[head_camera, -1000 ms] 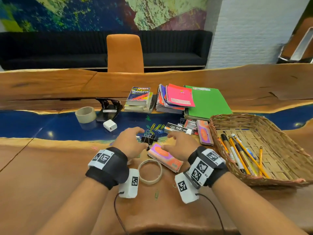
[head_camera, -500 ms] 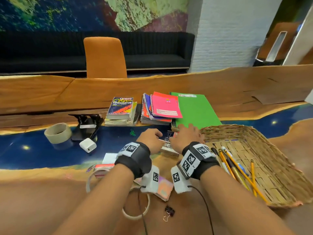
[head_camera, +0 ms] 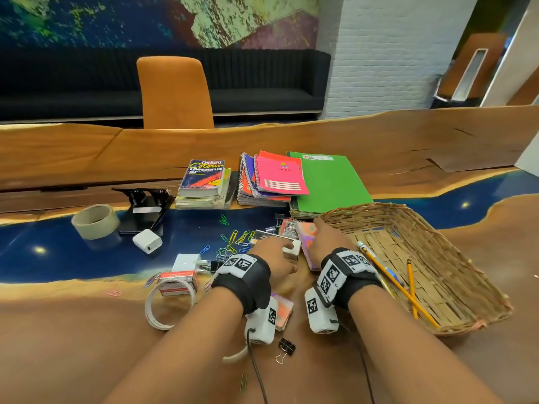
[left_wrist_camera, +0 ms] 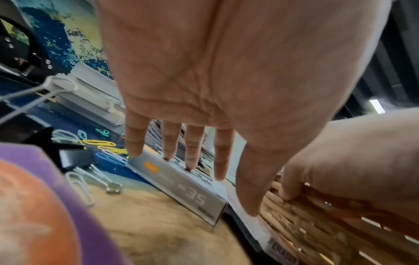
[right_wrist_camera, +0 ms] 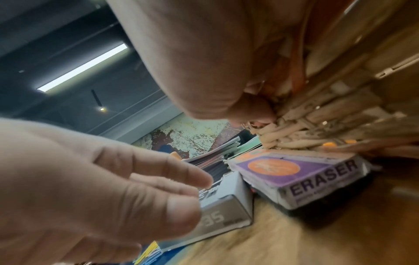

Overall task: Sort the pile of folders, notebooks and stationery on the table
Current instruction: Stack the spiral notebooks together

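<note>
A grey box marked "35" (head_camera: 291, 251) (left_wrist_camera: 181, 188) (right_wrist_camera: 229, 202) lies on the table beside a purple and orange eraser box (head_camera: 309, 243) (right_wrist_camera: 294, 172). My left hand (head_camera: 275, 252) (left_wrist_camera: 192, 179) reaches over the grey box with straight fingers, the fingertips touching its top. My right hand (head_camera: 326, 237) (right_wrist_camera: 249, 107) grips the near left rim of the wicker basket (head_camera: 379, 207) (left_wrist_camera: 317, 224) (right_wrist_camera: 317, 129), thumb against the outer wall. Its fingers are hidden. Several pencils (head_camera: 402, 287) lie in the basket. Loose coloured paper clips (head_camera: 233, 240) are scattered left of the grey box.
Behind stand a book stack (head_camera: 204, 182), spiral notebooks (head_camera: 277, 176) and a green folder (head_camera: 329, 182). To the left are a tape roll (head_camera: 96, 221), black punch (head_camera: 143, 205), white chargers (head_camera: 147, 242), a red box (head_camera: 178, 282) and a tape ring (head_camera: 169, 304). A binder clip (head_camera: 287, 345) lies near.
Both hands have moved from the binder clips near the table's front to the boxes by the basket. My right hand has taken the basket rim, and my left now touches the grey box.
</note>
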Demonstrator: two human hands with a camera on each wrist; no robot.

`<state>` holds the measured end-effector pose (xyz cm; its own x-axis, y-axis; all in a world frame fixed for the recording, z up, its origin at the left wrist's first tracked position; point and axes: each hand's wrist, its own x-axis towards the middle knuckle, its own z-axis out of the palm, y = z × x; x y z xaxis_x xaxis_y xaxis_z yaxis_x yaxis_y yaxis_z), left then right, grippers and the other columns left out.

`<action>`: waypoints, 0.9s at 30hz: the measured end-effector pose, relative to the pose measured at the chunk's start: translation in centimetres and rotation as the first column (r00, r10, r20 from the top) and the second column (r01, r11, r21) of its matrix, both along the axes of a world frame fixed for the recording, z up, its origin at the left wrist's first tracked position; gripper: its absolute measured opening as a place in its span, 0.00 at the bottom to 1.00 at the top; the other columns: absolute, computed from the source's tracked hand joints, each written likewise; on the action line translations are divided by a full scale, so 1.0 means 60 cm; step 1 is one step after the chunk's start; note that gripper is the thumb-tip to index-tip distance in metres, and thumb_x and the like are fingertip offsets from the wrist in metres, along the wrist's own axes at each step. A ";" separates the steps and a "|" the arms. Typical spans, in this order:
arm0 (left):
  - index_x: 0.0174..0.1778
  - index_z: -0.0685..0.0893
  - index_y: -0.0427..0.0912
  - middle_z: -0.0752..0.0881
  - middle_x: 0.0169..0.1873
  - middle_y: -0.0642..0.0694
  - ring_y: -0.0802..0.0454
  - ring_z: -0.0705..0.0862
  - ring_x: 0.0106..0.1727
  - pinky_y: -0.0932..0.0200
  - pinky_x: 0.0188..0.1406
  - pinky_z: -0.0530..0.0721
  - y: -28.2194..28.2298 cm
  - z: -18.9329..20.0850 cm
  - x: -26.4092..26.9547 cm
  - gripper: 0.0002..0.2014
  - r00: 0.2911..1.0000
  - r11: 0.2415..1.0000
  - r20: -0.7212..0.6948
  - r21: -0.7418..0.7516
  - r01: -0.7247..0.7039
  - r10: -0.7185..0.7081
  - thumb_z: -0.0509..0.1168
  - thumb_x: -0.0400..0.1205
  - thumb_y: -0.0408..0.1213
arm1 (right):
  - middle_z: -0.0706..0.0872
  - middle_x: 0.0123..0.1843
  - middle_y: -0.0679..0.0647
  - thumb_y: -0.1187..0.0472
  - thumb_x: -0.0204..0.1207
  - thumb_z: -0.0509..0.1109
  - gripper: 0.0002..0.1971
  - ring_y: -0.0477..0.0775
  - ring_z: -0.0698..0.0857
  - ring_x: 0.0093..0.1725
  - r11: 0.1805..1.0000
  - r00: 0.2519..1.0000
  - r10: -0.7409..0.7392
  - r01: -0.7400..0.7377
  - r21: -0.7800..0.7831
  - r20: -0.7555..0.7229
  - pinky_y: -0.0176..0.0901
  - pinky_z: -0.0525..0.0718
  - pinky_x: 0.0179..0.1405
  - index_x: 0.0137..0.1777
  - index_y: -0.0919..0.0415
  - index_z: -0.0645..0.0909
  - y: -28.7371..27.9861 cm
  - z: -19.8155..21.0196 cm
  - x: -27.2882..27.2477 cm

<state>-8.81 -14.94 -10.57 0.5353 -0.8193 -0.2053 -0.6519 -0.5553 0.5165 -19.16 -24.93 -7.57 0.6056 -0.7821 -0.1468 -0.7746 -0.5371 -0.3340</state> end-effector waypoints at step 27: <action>0.76 0.71 0.36 0.80 0.69 0.43 0.41 0.80 0.69 0.51 0.63 0.80 -0.164 0.085 0.298 0.32 0.819 0.799 -0.303 -0.224 -0.558 0.487 0.67 0.82 0.52 | 0.75 0.73 0.61 0.55 0.78 0.69 0.31 0.64 0.79 0.66 0.970 0.962 -0.176 0.133 0.205 0.210 0.46 0.79 0.59 0.79 0.61 0.66 -0.182 0.069 0.325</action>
<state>9.09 -24.78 -5.45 0.8684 -0.4665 -0.1683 -0.1558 -0.5788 0.8004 0.34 -35.82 -3.43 0.5139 -0.8401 -0.1736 -0.7362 -0.3280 -0.5920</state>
